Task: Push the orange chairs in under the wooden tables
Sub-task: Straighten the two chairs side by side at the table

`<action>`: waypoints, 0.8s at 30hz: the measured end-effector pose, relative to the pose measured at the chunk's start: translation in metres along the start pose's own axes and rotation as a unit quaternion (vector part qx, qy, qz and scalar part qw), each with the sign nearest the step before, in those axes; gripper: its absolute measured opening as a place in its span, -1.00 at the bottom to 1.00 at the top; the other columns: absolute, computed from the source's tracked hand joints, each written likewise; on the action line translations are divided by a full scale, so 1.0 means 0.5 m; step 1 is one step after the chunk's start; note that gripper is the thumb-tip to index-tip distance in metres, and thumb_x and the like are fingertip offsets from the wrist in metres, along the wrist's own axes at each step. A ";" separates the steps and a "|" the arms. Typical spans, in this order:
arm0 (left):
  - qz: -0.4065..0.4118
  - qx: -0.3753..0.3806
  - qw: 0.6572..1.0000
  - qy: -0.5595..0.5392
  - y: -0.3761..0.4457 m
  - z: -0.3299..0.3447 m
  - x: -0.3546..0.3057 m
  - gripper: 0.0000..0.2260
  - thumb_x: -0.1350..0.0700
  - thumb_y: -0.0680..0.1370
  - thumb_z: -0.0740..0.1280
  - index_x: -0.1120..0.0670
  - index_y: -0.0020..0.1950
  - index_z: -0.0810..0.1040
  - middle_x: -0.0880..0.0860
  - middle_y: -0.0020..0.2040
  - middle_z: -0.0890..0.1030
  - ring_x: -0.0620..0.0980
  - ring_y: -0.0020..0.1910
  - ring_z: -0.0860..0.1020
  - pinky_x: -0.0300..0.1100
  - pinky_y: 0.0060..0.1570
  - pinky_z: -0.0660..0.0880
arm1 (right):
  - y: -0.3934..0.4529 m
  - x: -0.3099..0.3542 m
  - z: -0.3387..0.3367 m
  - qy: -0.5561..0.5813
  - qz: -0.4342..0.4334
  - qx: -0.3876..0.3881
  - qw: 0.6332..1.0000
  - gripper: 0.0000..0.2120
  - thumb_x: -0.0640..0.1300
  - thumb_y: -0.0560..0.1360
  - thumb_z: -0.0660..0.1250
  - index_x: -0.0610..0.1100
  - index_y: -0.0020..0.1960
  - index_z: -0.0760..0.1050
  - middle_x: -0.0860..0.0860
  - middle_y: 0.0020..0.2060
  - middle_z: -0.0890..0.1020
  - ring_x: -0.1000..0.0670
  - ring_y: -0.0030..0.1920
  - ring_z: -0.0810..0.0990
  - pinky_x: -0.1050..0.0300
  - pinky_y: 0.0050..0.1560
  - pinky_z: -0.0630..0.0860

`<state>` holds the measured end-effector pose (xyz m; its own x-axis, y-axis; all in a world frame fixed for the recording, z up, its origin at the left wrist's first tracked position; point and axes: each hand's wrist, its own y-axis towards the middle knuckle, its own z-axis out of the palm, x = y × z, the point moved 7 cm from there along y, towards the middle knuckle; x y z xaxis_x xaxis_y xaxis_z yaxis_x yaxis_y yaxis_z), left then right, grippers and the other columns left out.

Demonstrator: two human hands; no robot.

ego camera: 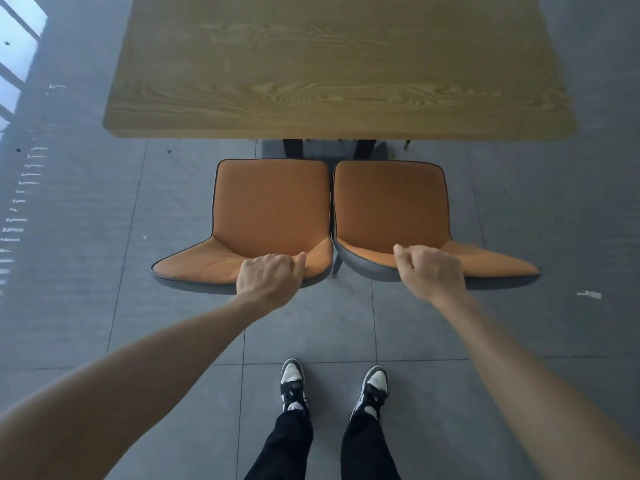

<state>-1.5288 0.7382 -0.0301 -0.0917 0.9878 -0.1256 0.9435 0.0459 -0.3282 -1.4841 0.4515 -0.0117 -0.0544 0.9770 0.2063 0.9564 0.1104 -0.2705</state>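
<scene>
Standing just short of the long wooden surface (339, 74) with its yellow-brown grain, two orange padded chairs with grey shells and dark piping sit side by side, their seats wholly clear of its near edge and not yet under it. Relative to that surface, the left orange chair (266, 216) lies below its middle-left stretch and the right orange chair (391, 209) below its middle-right stretch; the two chairs nearly touch along their inner sides. Dark legs of the surface show just beyond the chair seats, at the gap between them. The left hand (268, 277) has its grip closed over the top rim of the left chair's backrest, fingers curled onto the orange side. The right hand (429, 270) is curled into a loose fist at the right chair's backrest rim; whether it truly clasps the rim I cannot tell. On the grey tiled floor (519, 323), farther from the surface than the chairs, stand two black-and-white sneakers (293, 382) below black trouser legs.
</scene>
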 end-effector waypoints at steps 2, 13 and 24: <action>-0.006 -0.015 1.000 0.014 0.005 -0.003 0.002 -0.42 -0.21 0.64 -0.05 0.04 -0.24 0.64 0.03 -0.27 0.66 0.06 -0.34 0.46 -0.07 -0.25 0.30 | 0.009 0.006 0.003 -0.047 0.025 -0.056 0.997 -0.44 0.08 0.57 -0.05 -0.13 -0.41 0.51 -0.09 -0.40 0.62 -0.20 -0.29 0.60 0.09 -0.32 0.33; 0.006 -0.012 0.999 0.038 0.006 -0.013 -0.007 -0.48 -0.17 0.61 0.01 0.04 -0.27 0.63 0.01 -0.32 0.64 0.02 -0.38 0.49 -0.11 -0.31 0.32 | 0.032 0.000 0.007 -0.052 0.028 -0.048 0.997 -0.60 0.03 0.46 0.03 -0.06 -0.48 0.38 0.03 -0.49 0.49 -0.08 -0.41 0.46 0.15 -0.40 0.25; 0.031 0.177 0.982 -0.063 0.027 -0.029 -0.092 -0.52 -0.21 0.66 -0.08 0.05 -0.10 0.50 0.10 -0.12 0.60 0.13 -0.15 0.58 0.07 -0.05 0.53 | -0.022 -0.042 -0.010 -0.014 -0.023 0.042 0.999 -0.45 0.14 0.60 -0.14 -0.03 0.07 0.60 -0.04 0.04 0.68 -0.13 0.10 0.59 -0.19 0.31 0.33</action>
<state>-1.5073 0.6953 -0.0153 -0.0980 0.9598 -0.2632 0.7809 -0.0898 -0.6182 -1.4922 0.4287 -0.0086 -0.1071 0.9752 0.1937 0.9255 0.1690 -0.3388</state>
